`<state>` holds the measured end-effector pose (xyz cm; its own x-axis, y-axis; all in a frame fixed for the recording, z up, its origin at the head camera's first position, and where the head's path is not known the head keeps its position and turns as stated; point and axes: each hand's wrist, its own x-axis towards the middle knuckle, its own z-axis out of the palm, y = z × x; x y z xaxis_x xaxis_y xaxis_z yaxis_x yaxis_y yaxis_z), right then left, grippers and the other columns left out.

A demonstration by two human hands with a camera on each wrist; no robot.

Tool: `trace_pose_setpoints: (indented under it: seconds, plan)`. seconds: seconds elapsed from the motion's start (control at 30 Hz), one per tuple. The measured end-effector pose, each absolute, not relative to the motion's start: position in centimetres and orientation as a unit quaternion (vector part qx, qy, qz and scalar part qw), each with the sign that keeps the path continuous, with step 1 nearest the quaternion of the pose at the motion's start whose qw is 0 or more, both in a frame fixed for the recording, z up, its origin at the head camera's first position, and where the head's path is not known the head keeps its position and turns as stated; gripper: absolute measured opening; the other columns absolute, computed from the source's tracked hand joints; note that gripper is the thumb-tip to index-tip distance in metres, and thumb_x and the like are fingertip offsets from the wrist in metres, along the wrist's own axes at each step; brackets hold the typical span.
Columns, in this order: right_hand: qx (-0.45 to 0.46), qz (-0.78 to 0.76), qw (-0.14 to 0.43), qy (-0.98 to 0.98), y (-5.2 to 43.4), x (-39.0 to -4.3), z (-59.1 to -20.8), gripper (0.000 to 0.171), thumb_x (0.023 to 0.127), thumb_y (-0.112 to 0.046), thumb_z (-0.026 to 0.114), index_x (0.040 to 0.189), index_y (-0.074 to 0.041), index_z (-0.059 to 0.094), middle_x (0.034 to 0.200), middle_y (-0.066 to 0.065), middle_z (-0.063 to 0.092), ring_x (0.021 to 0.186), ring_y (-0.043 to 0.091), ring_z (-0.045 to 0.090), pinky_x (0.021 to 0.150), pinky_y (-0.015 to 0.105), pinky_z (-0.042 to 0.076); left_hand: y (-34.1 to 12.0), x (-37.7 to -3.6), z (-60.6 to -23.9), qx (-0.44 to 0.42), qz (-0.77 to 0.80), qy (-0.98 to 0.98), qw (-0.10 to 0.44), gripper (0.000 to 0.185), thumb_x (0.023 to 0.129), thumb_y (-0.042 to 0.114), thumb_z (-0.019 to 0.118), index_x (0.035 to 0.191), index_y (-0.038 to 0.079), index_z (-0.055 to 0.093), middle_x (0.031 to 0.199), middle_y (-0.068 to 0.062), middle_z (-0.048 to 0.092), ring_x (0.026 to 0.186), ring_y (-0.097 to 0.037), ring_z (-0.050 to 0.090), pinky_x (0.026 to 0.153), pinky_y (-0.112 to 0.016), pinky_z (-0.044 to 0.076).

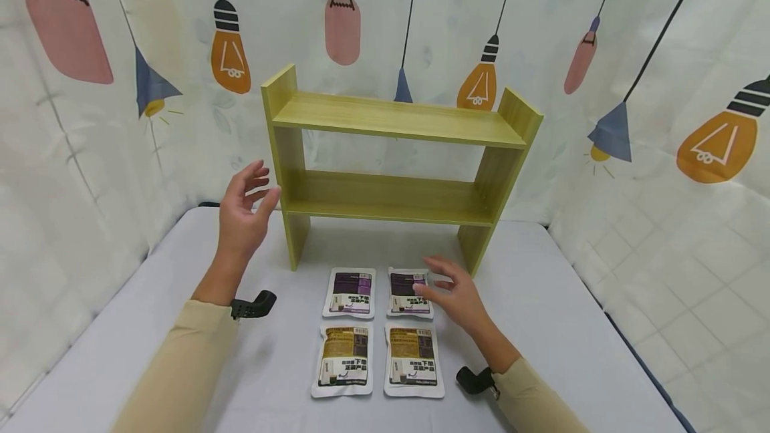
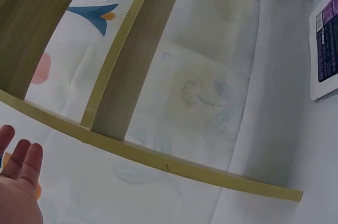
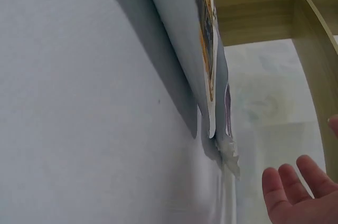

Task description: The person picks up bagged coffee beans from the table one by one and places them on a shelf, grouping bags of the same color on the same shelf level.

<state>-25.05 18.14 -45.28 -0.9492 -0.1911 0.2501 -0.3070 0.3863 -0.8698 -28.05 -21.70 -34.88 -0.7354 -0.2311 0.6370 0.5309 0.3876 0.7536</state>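
Note:
Four flat pouches lie in a two-by-two block on the grey tabletop: two purple ones at the back and two orange-brown ones in front. My right hand is open, fingers spread over the right edge of the right purple pouch; whether it touches I cannot tell. The right wrist view shows its fingers beside the pouches' edges. My left hand is raised and open, holding nothing, just left of the yellow-green wooden shelf.
The two-tier shelf stands at the back of the table, both boards bare. A curtain printed with light bulbs closes in the back and both sides. Black wrist mounts sit on my sleeves.

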Motion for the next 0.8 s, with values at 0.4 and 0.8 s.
trace_pose_setpoints:
  seconds: [0.4,0.8]
  plan:
    - [0.119,0.541,0.024,-0.832,18.1,-26.4,-45.7,0.061,0.084,-0.031,0.086,0.138,-0.014,0.065,0.148,0.007,0.058,0.131,0.033,0.058,0.107,0.050,0.053,-21.7,-29.5,-34.3,-0.074,-0.541,-0.767,0.336,0.057,0.100,0.029,0.065,0.154,0.023,0.046,0.146,-0.005,0.057,0.129,-0.025,0.058,0.112,-0.041,0.050]
    - [0.071,0.519,-0.014,-0.852,17.6,-27.3,-46.2,0.066,0.081,-0.039,0.087,0.140,-0.018,0.065,0.150,0.011,0.056,0.130,0.040,0.058,0.101,0.056,0.055,-21.5,-30.4,-33.7,-0.053,-0.546,-0.773,0.320,0.058,0.101,0.030,0.065,0.155,0.025,0.046,0.144,-0.007,0.058,0.123,-0.019,0.059,0.099,-0.016,0.048]
